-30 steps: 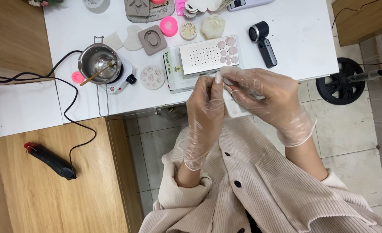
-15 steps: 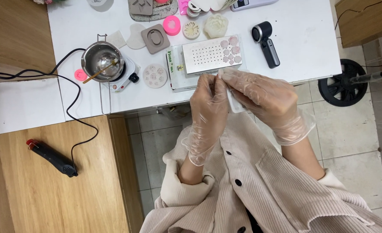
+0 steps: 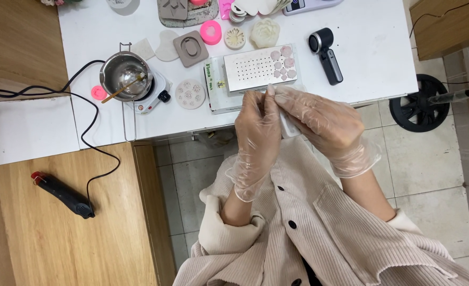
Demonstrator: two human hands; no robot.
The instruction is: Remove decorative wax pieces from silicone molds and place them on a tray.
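Note:
Both of my hands wear thin clear plastic gloves and meet at the front edge of the white table (image 3: 377, 63). My right hand (image 3: 324, 119) is closed around a small white piece (image 3: 288, 127), most of which the fingers hide. My left hand (image 3: 258, 132) pinches the same piece from the left, fingertips pointing up. Just beyond the fingertips lies a white perforated box (image 3: 255, 69) with several pale pink flower pieces (image 3: 283, 63) on its right end.
A metal pot (image 3: 126, 78) with a stick in it sits on a small hot plate, its black cord trailing left. Moulds (image 3: 191, 48), a pink ring (image 3: 210, 33), a white flower (image 3: 265, 33) and a black handheld device (image 3: 327, 55) lie on the table. A black corded tool (image 3: 62, 194) rests on the wooden bench.
My hands stay together on the small piece and have turned it a little; a white edge of it now shows below the fingers. Nothing on the table has moved.

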